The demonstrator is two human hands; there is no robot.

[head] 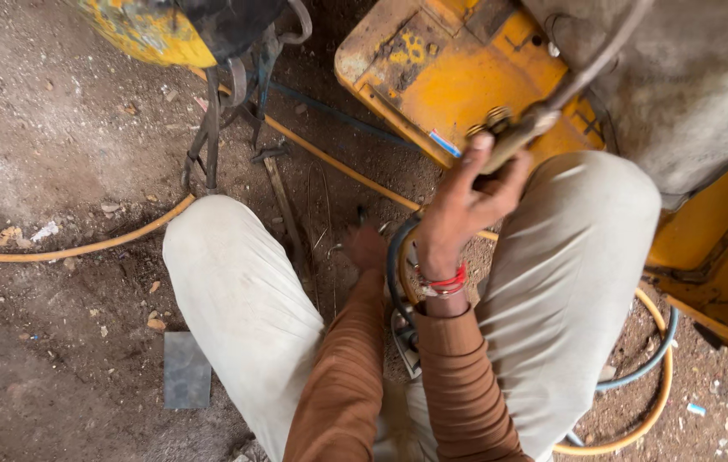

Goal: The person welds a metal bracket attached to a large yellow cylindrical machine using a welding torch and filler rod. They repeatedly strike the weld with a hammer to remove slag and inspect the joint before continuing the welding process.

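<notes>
Two hands are in sight: the right hand (pixel 467 201) closes around one brass torch (pixel 514 137), and the left hand (pixel 366 248) reaches down to the dirt between two knees in pale trousers. I count two hoses on the ground, one orange hose (pixel 82 248) and one blue-grey hose (pixel 651 364), plus one flat grey metal plate (pixel 186 370). One yellow metal box (pixel 441 73) lies beyond the knees, and a few red bangles (pixel 443 281) ring the right wrist.

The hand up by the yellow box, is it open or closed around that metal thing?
Closed. The right hand has its fingers curled around the metal clamp with a cable, just in front of the yellow box.
</notes>
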